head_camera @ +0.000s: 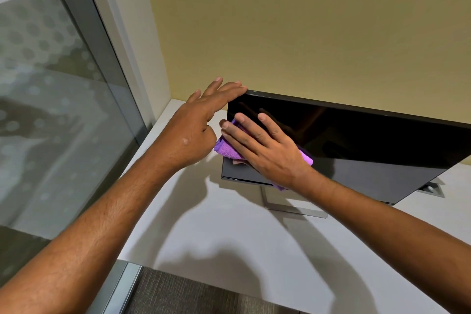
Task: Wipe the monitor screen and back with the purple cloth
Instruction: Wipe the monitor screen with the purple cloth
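Observation:
A black monitor point(356, 140) stands on a white desk, its dark screen facing me. My right hand point(265, 148) lies flat on the left part of the screen, fingers spread, pressing the folded purple cloth point(225, 149) against the glass. The cloth shows at the left of my palm and behind my wrist. My left hand point(201, 125) rests with straight fingers over the monitor's top left corner, thumb tucked toward the left edge. The back of the monitor is hidden.
The monitor's grey stand base point(293, 205) sits on the white desk point(216, 237). A glass partition with a metal frame point(63, 122) runs along the left. A yellow wall point(305, 33) is behind the monitor. A grey cable cut-out point(430, 190) lies at the right.

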Demonstrator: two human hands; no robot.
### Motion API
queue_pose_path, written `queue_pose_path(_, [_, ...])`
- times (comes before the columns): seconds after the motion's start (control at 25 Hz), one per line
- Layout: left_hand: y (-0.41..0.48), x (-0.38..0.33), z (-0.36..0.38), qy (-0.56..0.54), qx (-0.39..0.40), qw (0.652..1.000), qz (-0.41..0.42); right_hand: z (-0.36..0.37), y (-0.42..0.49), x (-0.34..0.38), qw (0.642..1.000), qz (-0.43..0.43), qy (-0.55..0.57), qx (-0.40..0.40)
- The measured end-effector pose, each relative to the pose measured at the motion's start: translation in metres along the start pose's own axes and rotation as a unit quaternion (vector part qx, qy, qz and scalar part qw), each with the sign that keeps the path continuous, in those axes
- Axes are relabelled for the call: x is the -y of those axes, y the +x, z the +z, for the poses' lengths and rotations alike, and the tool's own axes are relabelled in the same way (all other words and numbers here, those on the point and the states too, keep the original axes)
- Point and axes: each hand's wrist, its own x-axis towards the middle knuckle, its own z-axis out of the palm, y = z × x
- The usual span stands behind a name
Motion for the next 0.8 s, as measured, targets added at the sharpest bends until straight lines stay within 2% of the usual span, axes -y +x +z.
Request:
queue_pose_path(0.12, [0.001, 0.000, -0.002, 0.003, 0.005, 1.000, -0.003, -0.009, 0.002, -0.014, 0.999, -0.048, 0.013, 0.008])
queue_pose_path(0.28, [0.000, 0.002, -0.002, 0.005, 0.005, 1.000, -0.001, -0.003, -0.011, -0.018, 0.990, -0.137, 0.011, -0.035])
queue_pose_path(0.36, [-0.001, 0.002, -0.002, 0.006, 0.005, 1.000, -0.001, 0.001, -0.014, -0.016, 0.988, -0.148, 0.006, -0.049])
queue_pose_path(0.48, [0.000, 0.001, -0.002, 0.011, 0.004, 1.000, -0.003, 0.004, -0.013, -0.006, 0.989, -0.146, -0.006, -0.038])
queue_pose_path(0.6, [0.000, 0.001, -0.002, 0.012, 0.004, 1.000, -0.002, 0.003, -0.027, 0.012, 0.995, -0.098, -0.012, -0.033])
queue_pose_path(0.8, [-0.001, -0.001, -0.001, 0.012, 0.002, 1.000, -0.002, 0.004, -0.047, 0.015, 0.996, -0.059, -0.019, 0.058])
